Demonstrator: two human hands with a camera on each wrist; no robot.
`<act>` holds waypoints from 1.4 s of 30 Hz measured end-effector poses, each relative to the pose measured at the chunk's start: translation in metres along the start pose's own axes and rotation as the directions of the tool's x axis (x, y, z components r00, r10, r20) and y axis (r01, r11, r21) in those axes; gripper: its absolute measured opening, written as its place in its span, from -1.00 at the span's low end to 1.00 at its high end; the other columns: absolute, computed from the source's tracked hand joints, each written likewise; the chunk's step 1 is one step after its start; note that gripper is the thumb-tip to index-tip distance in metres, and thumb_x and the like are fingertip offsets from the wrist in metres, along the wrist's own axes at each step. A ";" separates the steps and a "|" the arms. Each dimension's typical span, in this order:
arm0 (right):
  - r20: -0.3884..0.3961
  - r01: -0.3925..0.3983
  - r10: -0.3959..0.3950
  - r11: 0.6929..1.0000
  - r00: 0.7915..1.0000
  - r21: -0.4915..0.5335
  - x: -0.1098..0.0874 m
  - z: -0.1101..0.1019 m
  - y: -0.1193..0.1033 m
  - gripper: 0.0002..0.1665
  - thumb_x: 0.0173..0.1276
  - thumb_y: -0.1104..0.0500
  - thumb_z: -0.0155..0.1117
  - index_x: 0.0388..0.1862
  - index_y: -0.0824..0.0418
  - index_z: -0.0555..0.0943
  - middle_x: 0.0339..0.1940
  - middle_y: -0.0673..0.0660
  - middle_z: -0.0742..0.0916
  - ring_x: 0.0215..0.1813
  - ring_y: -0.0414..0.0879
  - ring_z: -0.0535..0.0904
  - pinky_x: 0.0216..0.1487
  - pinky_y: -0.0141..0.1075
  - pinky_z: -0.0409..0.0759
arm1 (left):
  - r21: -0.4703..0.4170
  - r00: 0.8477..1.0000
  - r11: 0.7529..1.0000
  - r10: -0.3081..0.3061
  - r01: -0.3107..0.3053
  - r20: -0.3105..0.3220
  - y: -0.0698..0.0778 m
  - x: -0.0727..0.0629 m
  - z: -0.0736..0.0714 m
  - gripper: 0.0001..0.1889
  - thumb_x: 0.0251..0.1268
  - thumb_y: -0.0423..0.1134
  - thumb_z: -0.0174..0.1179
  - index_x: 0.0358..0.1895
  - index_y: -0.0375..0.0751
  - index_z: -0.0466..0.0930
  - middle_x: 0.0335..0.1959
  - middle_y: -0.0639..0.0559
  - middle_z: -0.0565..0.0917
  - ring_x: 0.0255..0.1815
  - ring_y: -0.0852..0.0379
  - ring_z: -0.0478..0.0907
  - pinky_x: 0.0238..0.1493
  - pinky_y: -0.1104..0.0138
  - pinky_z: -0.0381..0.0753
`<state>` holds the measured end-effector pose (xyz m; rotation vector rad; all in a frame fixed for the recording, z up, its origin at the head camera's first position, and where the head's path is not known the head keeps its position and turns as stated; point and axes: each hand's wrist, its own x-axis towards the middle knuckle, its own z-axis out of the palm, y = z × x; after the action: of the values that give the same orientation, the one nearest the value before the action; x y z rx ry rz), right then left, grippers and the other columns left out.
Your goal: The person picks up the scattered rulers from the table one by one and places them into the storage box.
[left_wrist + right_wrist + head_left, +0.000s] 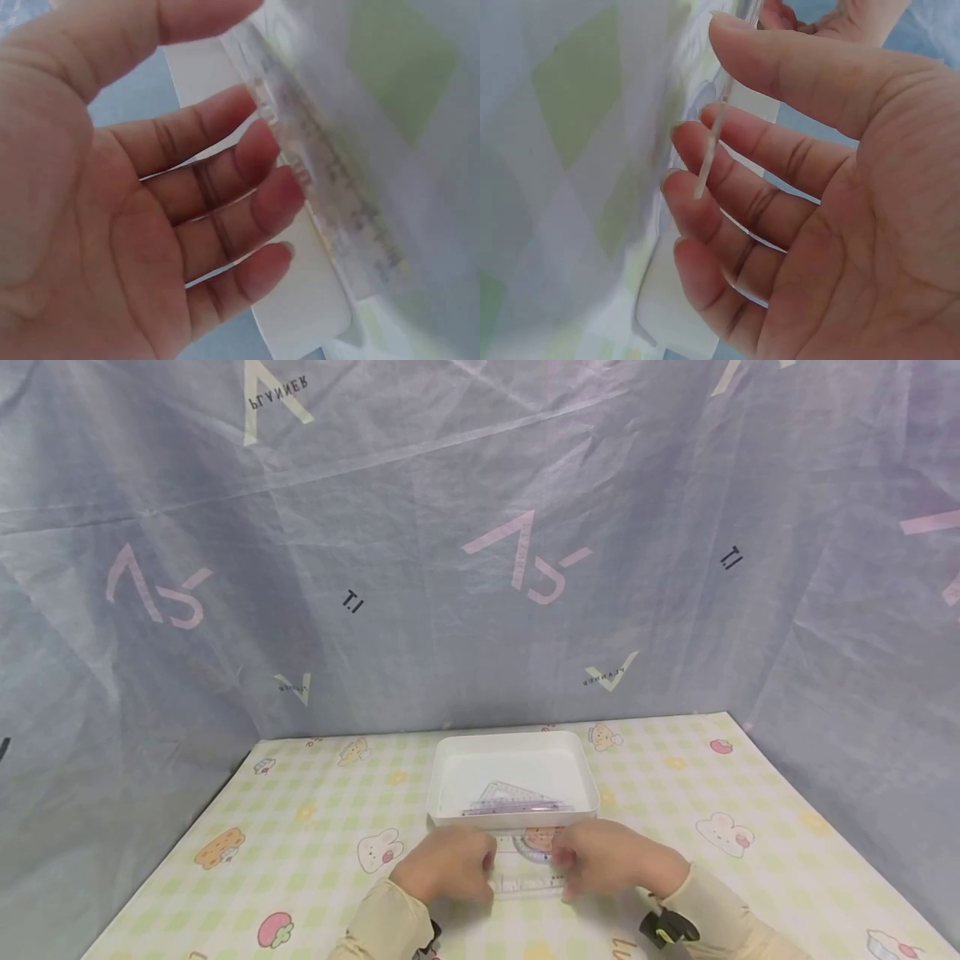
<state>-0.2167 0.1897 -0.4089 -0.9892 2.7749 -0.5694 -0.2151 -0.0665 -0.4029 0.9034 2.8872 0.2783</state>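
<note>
Left hand [453,862] and right hand [606,857] pinch opposite ends of a clear ruler [525,883], apparently to steady it, just in front of a white tray [467,772] corralling measuring tools [513,800] near the tabletop's [315,881] far edge.

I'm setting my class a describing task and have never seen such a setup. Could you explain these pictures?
There is no robot here, just a person's bare left hand and right hand. The wide picture comes from a camera worn on the head, looking forward and down. The two close ones come from wrist cameras, each watching its own hand.

On the checked cloth stands a white tray with clear drawing tools inside. In front of it, the hands hold a clear ruler between them, one at each end. A grey curtain hangs behind.
</note>
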 end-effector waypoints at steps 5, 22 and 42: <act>-0.076 0.036 -0.039 0.999 0.996 -0.034 0.001 -0.005 0.002 -0.69 -0.05 0.07 0.58 -0.30 -0.03 0.66 -0.39 -0.24 0.62 -0.34 -0.34 0.49 -0.25 -0.32 0.54 | -0.006 0.999 1.000 0.007 -0.007 -0.042 -0.003 0.002 -0.005 -0.79 -0.26 -0.21 0.41 -0.48 0.01 0.58 -0.54 0.27 0.51 -0.55 0.27 0.38 -0.43 0.38 0.42; -0.297 0.001 -0.025 0.997 0.954 -0.081 0.003 -0.014 0.000 -0.65 -0.01 0.00 0.60 -0.27 0.05 0.68 -0.39 -0.19 0.64 -0.33 -0.19 0.56 -0.28 -0.30 0.53 | 0.063 0.970 0.997 0.052 -0.039 -0.238 -0.021 0.004 -0.018 -0.74 -0.10 -0.15 0.39 -0.27 -0.09 0.64 -0.43 0.23 0.50 -0.51 0.25 0.35 -0.43 0.37 0.43; -0.453 -0.051 0.032 0.998 0.891 -0.031 0.006 -0.011 0.003 -0.66 0.07 0.15 0.57 -0.16 0.11 0.69 -0.20 -0.03 0.75 -0.27 -0.15 0.63 -0.18 -0.22 0.61 | 0.025 0.904 0.995 -0.081 0.101 -0.421 -0.030 0.011 -0.010 -0.68 0.07 0.00 0.41 -0.24 -0.13 0.65 -0.35 0.08 0.65 -0.37 0.11 0.53 -0.36 0.26 0.51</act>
<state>-0.2261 0.1910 -0.3996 -0.8958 3.2156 -0.8344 -0.2421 -0.0856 -0.3996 0.7930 3.3318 0.4495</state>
